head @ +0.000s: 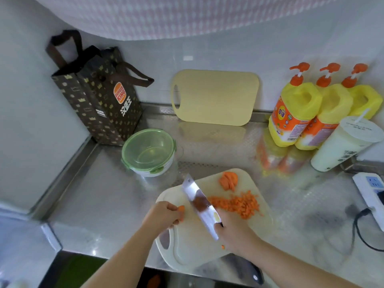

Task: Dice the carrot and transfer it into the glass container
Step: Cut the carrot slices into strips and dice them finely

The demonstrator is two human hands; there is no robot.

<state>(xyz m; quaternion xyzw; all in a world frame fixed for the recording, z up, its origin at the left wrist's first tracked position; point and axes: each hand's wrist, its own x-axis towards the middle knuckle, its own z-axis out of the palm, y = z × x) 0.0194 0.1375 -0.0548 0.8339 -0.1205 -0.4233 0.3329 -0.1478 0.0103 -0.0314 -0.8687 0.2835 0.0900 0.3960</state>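
Pinching a stubby orange carrot end in the left hand, low over the pale plastic cutting board, just left of the wide steel cleaver. Gripping that by the handle with the right hand, blade tilted. Right of the blade: messy pile of tiny orange dice, fanned stack of carrot slices behind. Off on the steel bench, apart: round glass container, green lid on top.

diced carrot heap, sliced carrot chunk behind, green-lidded glass container upright
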